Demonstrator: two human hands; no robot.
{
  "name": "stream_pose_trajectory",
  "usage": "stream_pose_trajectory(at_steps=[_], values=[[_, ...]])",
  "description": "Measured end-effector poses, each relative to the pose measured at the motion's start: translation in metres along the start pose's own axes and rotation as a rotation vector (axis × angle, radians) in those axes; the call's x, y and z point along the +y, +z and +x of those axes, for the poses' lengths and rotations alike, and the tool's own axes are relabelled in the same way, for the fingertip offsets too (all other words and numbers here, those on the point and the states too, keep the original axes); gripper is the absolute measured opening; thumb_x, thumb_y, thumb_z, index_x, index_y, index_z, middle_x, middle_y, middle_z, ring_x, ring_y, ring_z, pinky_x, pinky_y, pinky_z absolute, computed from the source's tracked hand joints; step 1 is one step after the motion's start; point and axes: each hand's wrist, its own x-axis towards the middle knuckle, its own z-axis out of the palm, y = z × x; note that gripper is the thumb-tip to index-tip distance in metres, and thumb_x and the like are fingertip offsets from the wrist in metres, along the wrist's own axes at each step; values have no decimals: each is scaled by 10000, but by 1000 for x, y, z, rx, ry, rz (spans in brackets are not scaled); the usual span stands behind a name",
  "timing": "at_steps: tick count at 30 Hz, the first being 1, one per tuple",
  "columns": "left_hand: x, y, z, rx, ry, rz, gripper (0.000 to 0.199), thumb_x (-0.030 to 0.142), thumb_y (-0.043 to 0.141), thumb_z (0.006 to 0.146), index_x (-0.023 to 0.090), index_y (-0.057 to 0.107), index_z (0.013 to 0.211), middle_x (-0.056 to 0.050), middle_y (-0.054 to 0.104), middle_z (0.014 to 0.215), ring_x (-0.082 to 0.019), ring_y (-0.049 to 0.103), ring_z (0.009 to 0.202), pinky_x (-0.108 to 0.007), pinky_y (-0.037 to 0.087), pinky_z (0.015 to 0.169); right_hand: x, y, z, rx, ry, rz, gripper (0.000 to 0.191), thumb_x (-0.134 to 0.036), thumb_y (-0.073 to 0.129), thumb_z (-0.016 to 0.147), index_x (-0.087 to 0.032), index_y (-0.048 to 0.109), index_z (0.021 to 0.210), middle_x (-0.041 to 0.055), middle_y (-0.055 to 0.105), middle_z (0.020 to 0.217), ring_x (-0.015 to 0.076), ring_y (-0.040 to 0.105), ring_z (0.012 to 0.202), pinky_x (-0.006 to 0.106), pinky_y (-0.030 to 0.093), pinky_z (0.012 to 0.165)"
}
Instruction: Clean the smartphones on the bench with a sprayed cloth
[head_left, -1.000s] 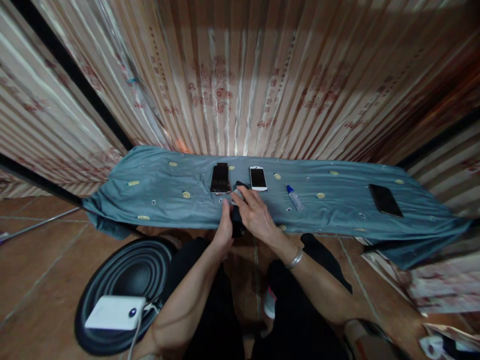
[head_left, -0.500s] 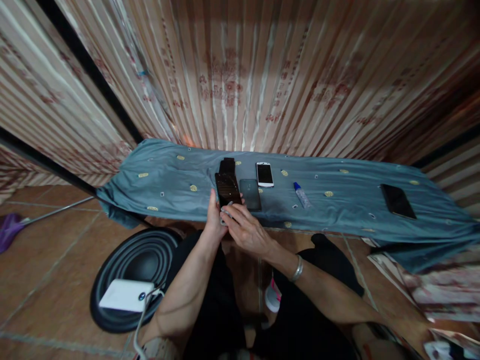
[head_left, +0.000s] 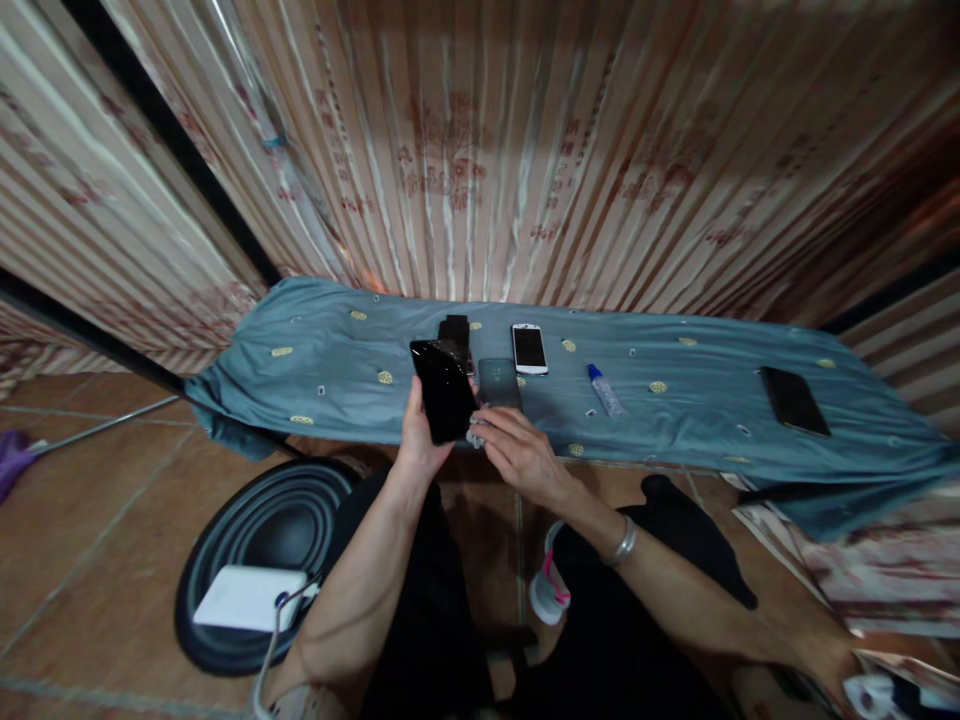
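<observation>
A black smartphone (head_left: 442, 392) is gripped in my left hand (head_left: 420, 435), its dark, glossy screen facing up above the bench's front edge. My right hand (head_left: 521, 450) pinches a small crumpled grey cloth (head_left: 478, 430) beside the phone's lower right edge. Behind the held phone lies a dark phone or case (head_left: 455, 330), partly covered by it. A grey-green phone (head_left: 500, 382) lies back down close to my right fingers. A white smartphone (head_left: 530, 349) rests a little farther back, screen up.
A blue-capped clear bottle (head_left: 604, 390) and a black phone (head_left: 795, 400) lie on the blue cloth-covered bench (head_left: 697, 380). On the tiled floor at left, a white power bank (head_left: 247, 598) with a cable sits on a black round basin (head_left: 225, 540). Striped curtains hang behind.
My right hand with the cloth has moved off the phone's lower screen to the right. The phone has shifted slightly left and toward me, with its whole screen now exposed.
</observation>
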Motion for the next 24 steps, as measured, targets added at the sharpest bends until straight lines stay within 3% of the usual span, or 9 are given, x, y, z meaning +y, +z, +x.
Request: stream_pose_trajectory(at_steps=[5,15,20,24], values=[[-9,-4,0,-35,-68,53,603,555,368,942,80,687,1130,-145,748,957,-262,694,957,-392,531,894,12,-3,2,53,108,38,272,-159,467,958,-204,668,1136,107,673,1198,209,621,1115,406,556,959],[-25,10,-7,25,-153,32,488,428,343,987,101,702,1037,-108,759,898,-230,708,956,-374,525,946,28,-5,2,57,223,-14,281,-192,466,958,-173,703,1106,107,688,1193,217,630,1117,391,524,994],[-33,11,-12,-9,-179,86,457,409,346,993,115,652,1160,-119,753,1002,-233,705,988,-423,534,942,43,-10,4,116,315,15,282,-193,484,939,-203,713,1103,84,684,1217,201,623,1147,380,499,1028],[-43,7,-13,-89,-282,151,504,461,345,982,139,593,1281,-149,727,1112,-276,694,1042,-448,558,890,59,-19,8,187,410,16,287,-215,487,937,-214,703,1126,83,673,1243,207,622,1159,389,500,1022]])
